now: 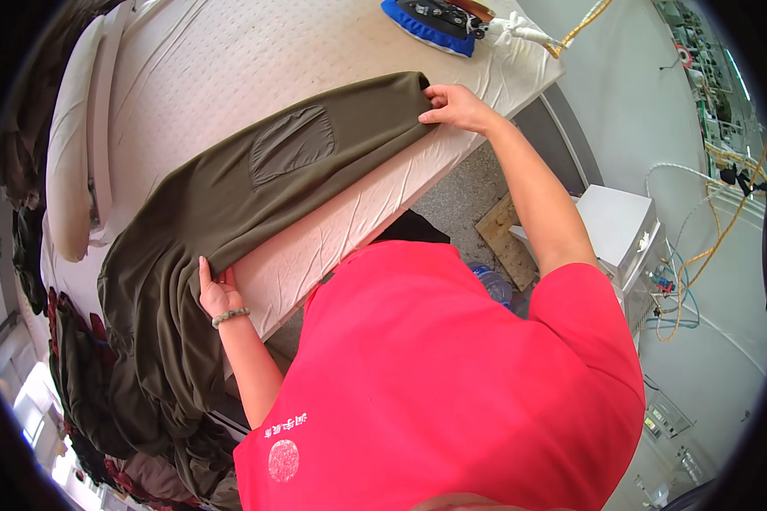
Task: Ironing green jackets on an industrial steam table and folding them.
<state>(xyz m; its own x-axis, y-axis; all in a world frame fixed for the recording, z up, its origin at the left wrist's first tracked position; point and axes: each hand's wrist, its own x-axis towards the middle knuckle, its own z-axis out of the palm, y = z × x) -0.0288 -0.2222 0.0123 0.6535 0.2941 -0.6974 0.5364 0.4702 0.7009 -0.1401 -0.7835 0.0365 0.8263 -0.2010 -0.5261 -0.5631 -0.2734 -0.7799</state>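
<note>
An olive-green garment [256,183] with a sewn patch lies stretched along the white padded ironing table [222,60]. My right hand [453,106] pinches its far end near the table's right edge. My left hand [216,292], with a beaded bracelet at the wrist, grips the garment's near edge where the cloth drops off the table's front. The rest of the garment hangs in folds down the left front side.
A blue-soled iron [435,21] rests at the table's far right corner, its cord running off right. A white box-shaped machine [622,226] with hoses stands to the right. Dark clothes [85,383] pile up at the lower left. A wooden board [507,238] lies on the floor.
</note>
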